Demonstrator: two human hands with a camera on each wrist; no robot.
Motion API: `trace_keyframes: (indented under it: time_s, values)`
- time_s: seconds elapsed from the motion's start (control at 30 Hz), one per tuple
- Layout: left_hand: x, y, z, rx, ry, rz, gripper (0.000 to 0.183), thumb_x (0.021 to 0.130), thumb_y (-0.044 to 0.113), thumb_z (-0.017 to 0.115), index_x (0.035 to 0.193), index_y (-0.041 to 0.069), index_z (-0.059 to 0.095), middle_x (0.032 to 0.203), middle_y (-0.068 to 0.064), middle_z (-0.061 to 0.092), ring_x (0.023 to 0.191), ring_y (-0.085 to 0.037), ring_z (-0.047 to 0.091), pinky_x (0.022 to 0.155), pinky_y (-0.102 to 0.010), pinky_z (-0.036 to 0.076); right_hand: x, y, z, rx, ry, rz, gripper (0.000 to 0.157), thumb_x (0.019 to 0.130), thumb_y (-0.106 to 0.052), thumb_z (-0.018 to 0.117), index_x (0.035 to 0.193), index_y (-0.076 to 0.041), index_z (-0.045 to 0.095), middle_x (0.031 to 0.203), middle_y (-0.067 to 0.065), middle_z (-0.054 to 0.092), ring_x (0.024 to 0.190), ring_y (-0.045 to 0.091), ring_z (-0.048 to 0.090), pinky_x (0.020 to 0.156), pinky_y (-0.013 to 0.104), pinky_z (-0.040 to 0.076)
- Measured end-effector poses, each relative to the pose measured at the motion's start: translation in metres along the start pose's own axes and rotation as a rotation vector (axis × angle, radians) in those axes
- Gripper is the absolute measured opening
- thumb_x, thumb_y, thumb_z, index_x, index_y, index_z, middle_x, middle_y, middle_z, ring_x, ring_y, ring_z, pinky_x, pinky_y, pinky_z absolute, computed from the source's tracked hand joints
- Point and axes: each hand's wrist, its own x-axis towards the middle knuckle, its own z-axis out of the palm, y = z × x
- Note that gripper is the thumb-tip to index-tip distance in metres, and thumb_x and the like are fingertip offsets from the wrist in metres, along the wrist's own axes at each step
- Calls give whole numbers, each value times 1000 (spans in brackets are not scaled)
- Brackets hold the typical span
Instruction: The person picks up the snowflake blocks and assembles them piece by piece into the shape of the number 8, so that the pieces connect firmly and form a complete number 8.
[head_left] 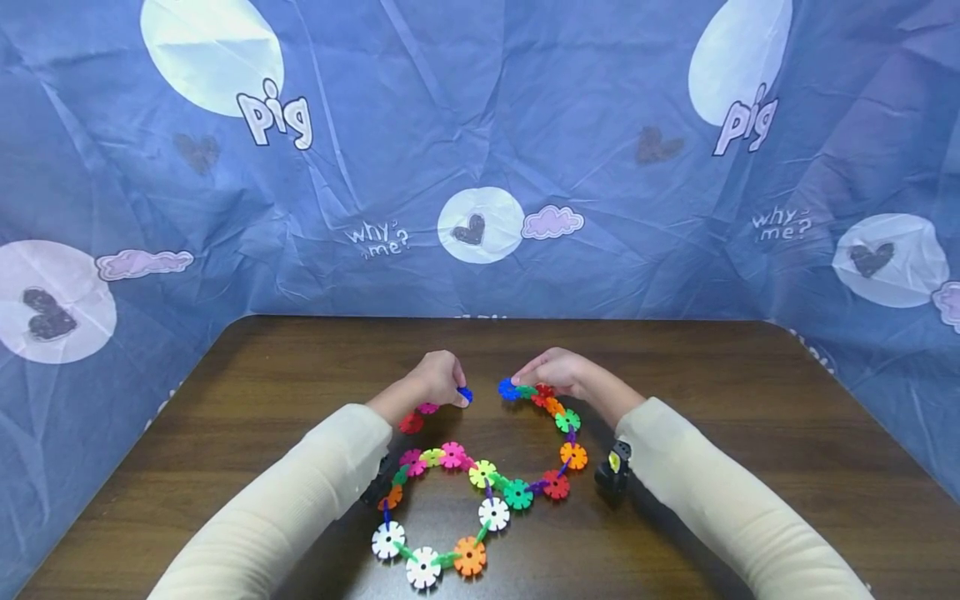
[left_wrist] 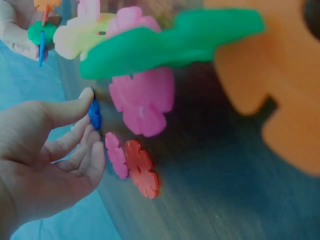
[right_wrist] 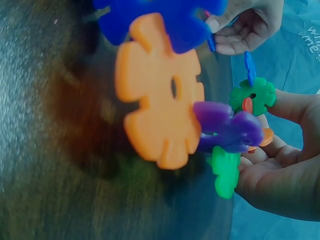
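Between thumb and fingertips, my left hand pinches a blue notched plastic disc, a flower-shaped interlocking piece. A pink disc and a red disc lie on the table beside that hand. My right hand grips the far end of a chain of linked flower discs, close to its green disc and blue end disc. From there the chain curves through an orange disc and a red disc to a closed loop near the front. A gap separates the two hands.
The loop includes a white disc, an orange disc and several other colours on the brown wooden table. Behind the table hangs a blue printed cloth. A small black wrist camera sits under the right sleeve.
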Motion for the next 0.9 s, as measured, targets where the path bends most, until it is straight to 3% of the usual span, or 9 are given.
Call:
trace_keyframes:
  time_s: [0.17,0.37,0.5,0.7,0.9]
  values:
    - [-8,6,-4,9,1,16,27,72,23,85,82,5,69,84,-6,68,77,-14,55,76,-27,51,2,0,1,-16,14,3,30,90,-21,66,113,-2,69,132,12,61,122,26,55,106,44,45]
    - [-9,9,0,-82,81,126,24,68,15,87,78,3,68,75,-7,70,67,-10,57,62,-19,47,1,0,3,-32,26,21,30,90,-23,67,111,-2,69,127,13,64,117,27,59,104,44,46]
    - [-12,14,1,-143,112,180,15,73,11,84,73,5,71,71,-5,71,63,-8,58,59,-18,46,1,0,3,-29,46,20,30,90,-22,67,111,-1,69,126,14,65,113,26,61,101,42,48]
    - [-16,23,1,-169,138,202,8,77,10,80,74,6,73,74,-6,74,64,-9,63,62,-20,53,0,1,2,-28,88,12,31,89,-23,68,111,-2,70,129,14,63,115,27,60,99,43,49]
    - [-17,27,2,-145,188,196,9,79,13,79,73,6,75,72,-5,74,61,-7,60,57,-17,48,2,0,1,-17,109,15,32,88,-24,69,111,-1,70,129,15,62,113,27,59,98,41,50]
